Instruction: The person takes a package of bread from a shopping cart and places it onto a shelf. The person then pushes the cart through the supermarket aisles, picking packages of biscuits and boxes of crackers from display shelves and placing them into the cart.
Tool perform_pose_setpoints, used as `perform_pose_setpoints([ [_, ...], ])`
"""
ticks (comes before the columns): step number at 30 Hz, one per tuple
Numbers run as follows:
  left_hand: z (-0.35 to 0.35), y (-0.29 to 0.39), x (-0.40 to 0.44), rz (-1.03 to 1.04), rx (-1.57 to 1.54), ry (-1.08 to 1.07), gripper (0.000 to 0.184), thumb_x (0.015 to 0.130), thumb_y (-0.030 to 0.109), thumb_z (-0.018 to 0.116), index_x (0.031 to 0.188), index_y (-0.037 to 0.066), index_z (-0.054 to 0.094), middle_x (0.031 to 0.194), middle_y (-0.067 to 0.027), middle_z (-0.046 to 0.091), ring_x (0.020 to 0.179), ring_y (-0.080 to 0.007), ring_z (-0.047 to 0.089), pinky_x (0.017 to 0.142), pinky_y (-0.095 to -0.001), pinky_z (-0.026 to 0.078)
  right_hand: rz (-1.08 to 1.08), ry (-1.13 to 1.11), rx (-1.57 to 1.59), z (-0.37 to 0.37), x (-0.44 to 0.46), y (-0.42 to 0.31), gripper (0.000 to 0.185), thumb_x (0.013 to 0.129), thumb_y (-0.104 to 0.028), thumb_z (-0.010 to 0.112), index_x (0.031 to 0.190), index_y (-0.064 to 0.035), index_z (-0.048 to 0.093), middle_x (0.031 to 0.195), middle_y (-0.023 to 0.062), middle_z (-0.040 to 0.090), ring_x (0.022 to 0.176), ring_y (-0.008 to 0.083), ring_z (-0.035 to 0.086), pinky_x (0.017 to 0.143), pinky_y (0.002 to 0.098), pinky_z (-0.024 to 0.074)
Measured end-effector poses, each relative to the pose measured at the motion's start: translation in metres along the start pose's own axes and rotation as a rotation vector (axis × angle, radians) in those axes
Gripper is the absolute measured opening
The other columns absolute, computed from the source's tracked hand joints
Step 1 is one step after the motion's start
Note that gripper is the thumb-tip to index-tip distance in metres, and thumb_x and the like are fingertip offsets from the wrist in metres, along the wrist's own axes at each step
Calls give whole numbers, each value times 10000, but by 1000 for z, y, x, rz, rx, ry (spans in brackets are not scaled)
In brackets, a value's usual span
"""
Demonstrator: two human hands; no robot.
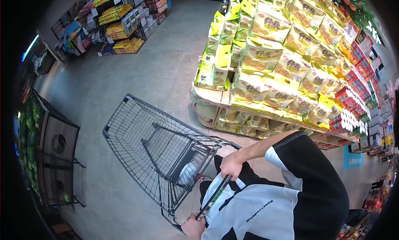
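A grey wire shopping cart stands in front of me, its basket pointing to the upper left. Its dark push handle runs slantwise close to my body. My right hand is wrapped round the upper end of this handle. At the lower end, my left hand is closed on the same bar. Near the handle end of the cart shows a rounded whitish shape, seen through wire; I cannot tell what it is.
Stacked yellow-green snack bags fill a display close on the right. A dark-sided stand with green produce is at left. Wire shelves of yellow packs stand at the upper left. Grey floor runs between them.
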State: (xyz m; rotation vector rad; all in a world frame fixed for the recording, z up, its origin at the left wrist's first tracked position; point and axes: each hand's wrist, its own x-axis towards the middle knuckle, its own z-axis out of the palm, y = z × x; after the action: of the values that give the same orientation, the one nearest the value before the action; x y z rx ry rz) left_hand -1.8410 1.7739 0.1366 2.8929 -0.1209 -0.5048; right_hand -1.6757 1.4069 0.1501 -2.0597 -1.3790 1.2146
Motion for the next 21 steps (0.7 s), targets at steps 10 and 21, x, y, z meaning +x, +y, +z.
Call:
perform_pose_setpoints([
  [10, 51, 96, -48, -26, 11, 79, 284, 821, 310, 730, 640, 127, 609, 596, -112, 658, 529, -350, 656, 517, -481, 509, -242, 220, -26, 58, -87, 17, 554, 812, -275, 742, 1336, -129, 637, 969, 146, 720, 915, 402, 696, 774, 543, 529],
  [21, 76, 176, -85, -89, -32, 7, 204, 813, 304, 733, 718, 131, 681, 646, -108, 689, 596, -335, 691, 574, -462, 536, -150, 97, -40, 90, -158, 23, 427, 882, -436, 744, 1152, -108, 714, 970, 135, 719, 961, 389, 693, 805, 529, 531],
])
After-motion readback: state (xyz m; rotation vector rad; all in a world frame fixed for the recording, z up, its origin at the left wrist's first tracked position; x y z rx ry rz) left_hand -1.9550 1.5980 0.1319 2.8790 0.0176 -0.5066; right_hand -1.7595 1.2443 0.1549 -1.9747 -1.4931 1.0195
